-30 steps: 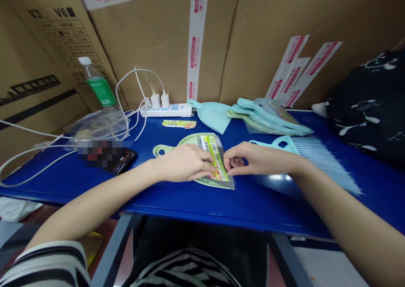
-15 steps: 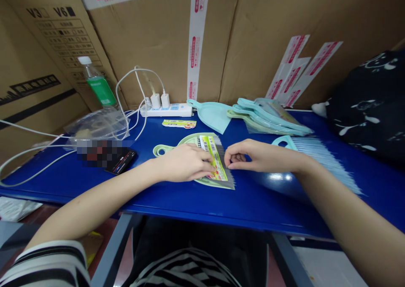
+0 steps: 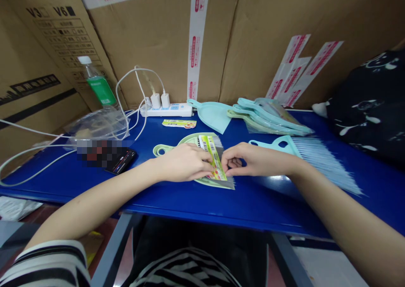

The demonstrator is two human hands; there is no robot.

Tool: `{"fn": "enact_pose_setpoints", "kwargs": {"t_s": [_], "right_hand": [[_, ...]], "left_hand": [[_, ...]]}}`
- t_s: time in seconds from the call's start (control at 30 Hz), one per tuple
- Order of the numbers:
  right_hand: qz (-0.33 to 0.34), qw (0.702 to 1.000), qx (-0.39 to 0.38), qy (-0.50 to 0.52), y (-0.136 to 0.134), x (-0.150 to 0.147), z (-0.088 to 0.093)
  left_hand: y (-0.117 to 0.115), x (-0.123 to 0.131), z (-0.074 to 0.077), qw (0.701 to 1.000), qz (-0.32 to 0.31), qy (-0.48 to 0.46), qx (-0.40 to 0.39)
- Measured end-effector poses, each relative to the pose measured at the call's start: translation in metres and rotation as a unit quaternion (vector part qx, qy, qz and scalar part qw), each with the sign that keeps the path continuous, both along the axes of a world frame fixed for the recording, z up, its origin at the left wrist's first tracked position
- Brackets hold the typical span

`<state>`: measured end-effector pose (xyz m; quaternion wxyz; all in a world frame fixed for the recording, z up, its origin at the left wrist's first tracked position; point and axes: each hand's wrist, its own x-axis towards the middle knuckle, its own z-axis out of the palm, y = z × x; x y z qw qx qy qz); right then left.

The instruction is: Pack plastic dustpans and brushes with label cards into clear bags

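A light-green dustpan (image 3: 188, 139) lies on the table with a grey-bristled brush (image 3: 229, 183) nested in it. Across the bristles sits a yellow-green printed label card (image 3: 207, 143). My left hand (image 3: 185, 162) rests over the dustpan, its bent fingers pressing on the card; the thumb is hidden. From the right, my right hand (image 3: 253, 158) has thumb and index fingertip together at the card's right edge, the other fingers curled. Behind the right wrist lies a light-blue brush (image 3: 322, 160) with its bristles fanned to the right.
A light-blue dustpan (image 3: 213, 114), another label card (image 3: 179, 123) and bagged dustpans (image 3: 272, 118) lie along the back. A power strip (image 3: 171, 110) with white cables, a phone (image 3: 122, 158), a plastic bag (image 3: 95, 127) and a bottle (image 3: 101, 87) are left. Cardboard (image 3: 152, 34) stands behind the table.
My right hand has moved slightly left, its fingertips reaching the card's right edge, which has shifted a little left. More of the blue brush's handle shows. My left hand stays in place.
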<state>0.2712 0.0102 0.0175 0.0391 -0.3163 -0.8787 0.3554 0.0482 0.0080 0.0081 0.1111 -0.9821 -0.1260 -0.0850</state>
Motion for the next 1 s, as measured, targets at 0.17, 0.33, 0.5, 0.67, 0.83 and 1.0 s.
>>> {"fn": "enact_pose_setpoints", "kwargs": {"t_s": [0.17, 0.33, 0.5, 0.67, 0.83, 1.0], "right_hand": [[0.012, 1.000, -0.006, -0.006, -0.0002, 0.0001, -0.0010], [0.027, 1.000, -0.003, -0.009, -0.0003, -0.0009, -0.0032], [0.038, 0.999, -0.002, -0.016, 0.0012, 0.0004, -0.0040], [0.049, 0.999, -0.016, -0.016, 0.0020, 0.0006, -0.0025], [0.037, 0.999, -0.012, -0.017, 0.0024, 0.0011, -0.0001], [0.035, 0.999, -0.009, -0.020, 0.0022, 0.0022, 0.0017]], "left_hand": [[-0.0006, -0.0007, 0.0001, 1.000, 0.001, 0.001, -0.005], [0.0001, -0.0001, -0.0005, 1.000, -0.007, -0.012, -0.004], [-0.0002, 0.0006, 0.0005, 1.000, -0.008, -0.017, -0.003], [-0.0008, 0.0011, 0.0022, 1.000, -0.003, -0.002, -0.010], [-0.0008, 0.0024, 0.0025, 1.000, -0.001, 0.007, -0.016], [-0.0008, 0.0024, 0.0027, 1.000, 0.001, 0.010, -0.011]]}}
